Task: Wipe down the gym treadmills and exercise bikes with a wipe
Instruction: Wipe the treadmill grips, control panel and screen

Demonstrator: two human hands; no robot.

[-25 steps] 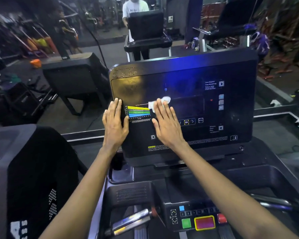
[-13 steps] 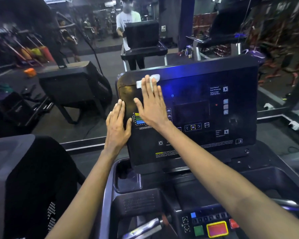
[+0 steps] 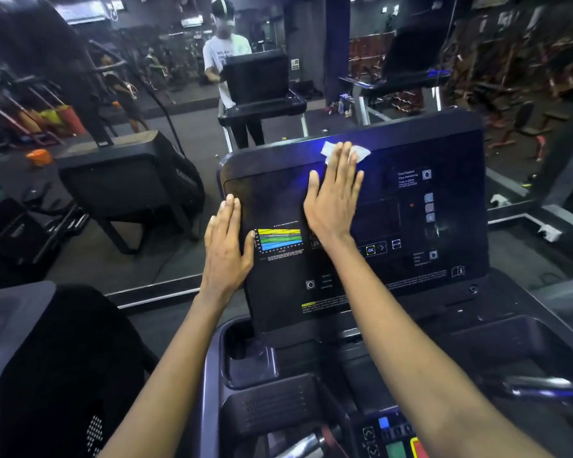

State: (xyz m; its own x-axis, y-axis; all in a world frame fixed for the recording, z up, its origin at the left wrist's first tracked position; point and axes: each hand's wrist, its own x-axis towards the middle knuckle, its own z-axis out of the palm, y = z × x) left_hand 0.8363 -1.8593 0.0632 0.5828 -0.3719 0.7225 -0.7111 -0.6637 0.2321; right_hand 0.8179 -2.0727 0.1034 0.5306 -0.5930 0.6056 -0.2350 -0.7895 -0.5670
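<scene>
Near the top edge of the treadmill console [image 3: 444,153], your right hand [image 3: 333,200] lies flat, palm down, with its fingers [image 3: 341,160] stretched out straight and close together. They press the white wipe [image 3: 361,153] against the dark panel rather than gripping it; the crumpled wipe shows on both sides of your fingertips, just below the console's upper rim, where a blue glow falls on the surface. Your right forearm reaches up across the panel from the lower right.

Your left hand [image 3: 227,246] rests flat as well, fingers extended and together, holding nothing. It lies along the console's left edge, with the thumb spread toward the coloured chart [image 3: 280,240] printed on the panel, just beside it. The two hands are apart, the left lower and further left than the right.

Right of your right wrist you can see a yellow-framed OK button [image 3: 370,249] and an arrow key beside it. More small icons run down the right half of the panel. Below the console sits a recessed cup holder [image 3: 245,361], and at the bottom edge a green button [image 3: 396,449] and a blue button [image 3: 383,422] show on the lower control strip.

Ahead, a mirror [image 3: 179,94] reflects a person in a white shirt standing at a treadmill.
</scene>
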